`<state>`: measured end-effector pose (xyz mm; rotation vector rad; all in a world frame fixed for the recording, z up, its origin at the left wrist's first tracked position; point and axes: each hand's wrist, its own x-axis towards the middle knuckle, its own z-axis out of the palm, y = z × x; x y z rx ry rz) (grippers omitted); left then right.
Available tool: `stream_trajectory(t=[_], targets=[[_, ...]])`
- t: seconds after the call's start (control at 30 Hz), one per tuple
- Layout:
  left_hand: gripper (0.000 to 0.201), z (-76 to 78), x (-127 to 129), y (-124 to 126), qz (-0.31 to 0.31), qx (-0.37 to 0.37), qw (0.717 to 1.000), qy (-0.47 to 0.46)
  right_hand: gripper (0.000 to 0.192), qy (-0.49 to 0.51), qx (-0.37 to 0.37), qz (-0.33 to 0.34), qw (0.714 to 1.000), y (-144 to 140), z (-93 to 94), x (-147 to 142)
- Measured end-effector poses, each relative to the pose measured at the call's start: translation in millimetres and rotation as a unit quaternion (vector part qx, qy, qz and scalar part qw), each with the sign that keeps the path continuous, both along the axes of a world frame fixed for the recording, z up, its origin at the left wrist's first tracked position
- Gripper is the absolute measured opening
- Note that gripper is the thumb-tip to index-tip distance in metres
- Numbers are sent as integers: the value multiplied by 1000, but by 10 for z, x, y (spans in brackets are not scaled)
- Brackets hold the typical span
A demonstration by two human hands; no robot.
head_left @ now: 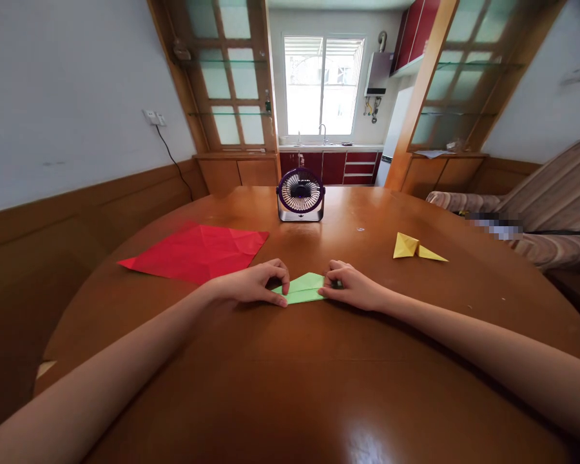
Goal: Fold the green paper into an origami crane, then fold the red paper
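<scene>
A folded sheet of light green paper [305, 288] lies on the table between my two hands, with a crease running across it and a peak on its far side. My left hand [258, 283] pinches its left end between thumb and fingers. At the opposite end, my right hand [350, 285] grips the paper with curled fingers and the thumb along the near edge. Both ends of the paper are partly hidden by my fingers. Behind my left hand rests a large creased sheet of red paper [198, 250].
The wooden table [290, 393] has a rounded edge. A small purple desk fan [300, 192] stands at its far middle. To the right sits a folded yellow paper piece [406, 245] with a pointed end. A striped sofa [546, 193] is beyond the table's right edge.
</scene>
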<state>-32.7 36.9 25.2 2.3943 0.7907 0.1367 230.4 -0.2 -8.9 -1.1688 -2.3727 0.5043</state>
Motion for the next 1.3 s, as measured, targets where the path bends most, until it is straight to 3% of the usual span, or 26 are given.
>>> stream_trajectory(t=[0.13, 0.23, 0.37, 0.53, 1.0, 1.17, 1.3], targets=[[34, 30, -33, 17, -9, -18, 1000, -9, 26, 10, -3, 0, 1000, 4, -4, -2], [32, 10, 41, -62, 24, -9, 998, -50, 25, 16, -4, -5, 1000, 11, -17, -2], [22, -92, 218, -225, 68, 90, 986, -124, 24, 21, 3, -4, 1000, 14, -24, -1], [18, -232, 316, -294, 52, 58, 988, -130, 23, 20, -5, -5, 1000, 18, -18, 3], [36, -287, 189, -220, -100, 206, 970, -84, 23, 7, 6, -10, 1000, -9, 14, -18], [41, -217, 194, -249, -132, 257, 957, -38, 19, 20, 71, 19, 997, -31, 15, 36], [42, -221, 193, -250, -133, 272, 953, -23, 14, 30, 180, 147, 972, -65, 40, 126]])
